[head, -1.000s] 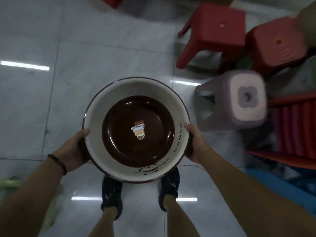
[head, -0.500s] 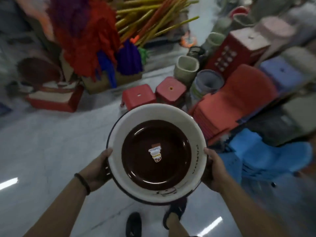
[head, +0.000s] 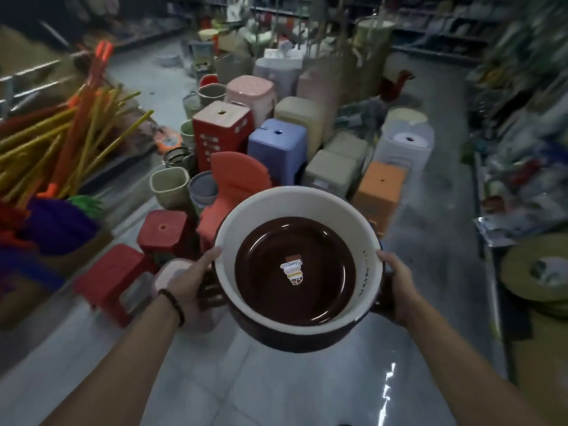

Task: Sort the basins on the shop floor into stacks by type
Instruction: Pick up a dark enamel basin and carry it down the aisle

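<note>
Brown-bottomed and cream-walled, the basin (head: 325, 265) is held above the floor (head: 276, 382), near and centre. The left hand (head: 190, 278) grips its left rim, thumb hooked over the edge; the right hand (head: 396, 284) grips the right rim the same way. Plastic stools (head: 276, 142) crowd the floor beyond it, with yellow broom handles (head: 61, 142) to the far left.

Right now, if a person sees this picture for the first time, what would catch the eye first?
The cream basin with a dark brown bottom, at centre, gripped at its rim by the left hand and right hand. Behind it stands a crowd of coloured plastic stools; yellow poles lean at far left.
</note>
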